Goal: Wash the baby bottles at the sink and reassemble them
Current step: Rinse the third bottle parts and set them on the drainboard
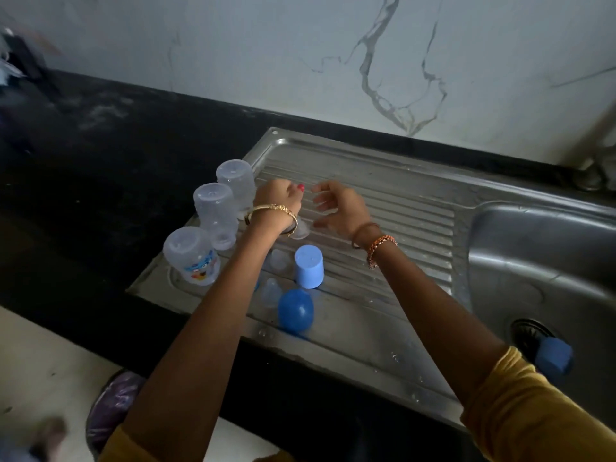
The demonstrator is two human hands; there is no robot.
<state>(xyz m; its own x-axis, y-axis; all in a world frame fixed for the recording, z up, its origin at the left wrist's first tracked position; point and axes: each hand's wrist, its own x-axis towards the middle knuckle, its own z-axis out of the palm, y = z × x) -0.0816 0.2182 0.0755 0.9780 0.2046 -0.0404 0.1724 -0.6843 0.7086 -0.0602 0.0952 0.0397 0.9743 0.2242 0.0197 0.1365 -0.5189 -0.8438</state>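
- On the ribbed steel drainboard (pixel 383 208), left of the sink basin (pixel 546 261): three clear bottle bodies standing mouth-down along the left edge — far bottle (pixel 236 182), middle bottle (pixel 216 211), near bottle (pixel 190 255) with a printed picture — probably inverted so rinse water drains out.
- Near the front: pale blue cap (pixel 309 271) set open end down, darker round blue cap (pixel 296 310) just in front of it, two clear teats (pixel 271 290) beside them; apparently washed and parked to drip before reassembly.
- Down in the basin, by the drain (pixel 530 331): one more blue piece (pixel 554 360), seemingly still awaiting its turn.
- Left hand (pixel 276 200) raised beside the far bottle, fingers curled inward; cannot tell whether anything is held.
- Right hand (pixel 340 208) hovering close by, fingers loosely spread, touching nothing visible.
- Below the left wrist: a small clear part (pixel 300 232), too blurred to name.
- Likely stage: washing mostly finished, reassembly not yet begun.
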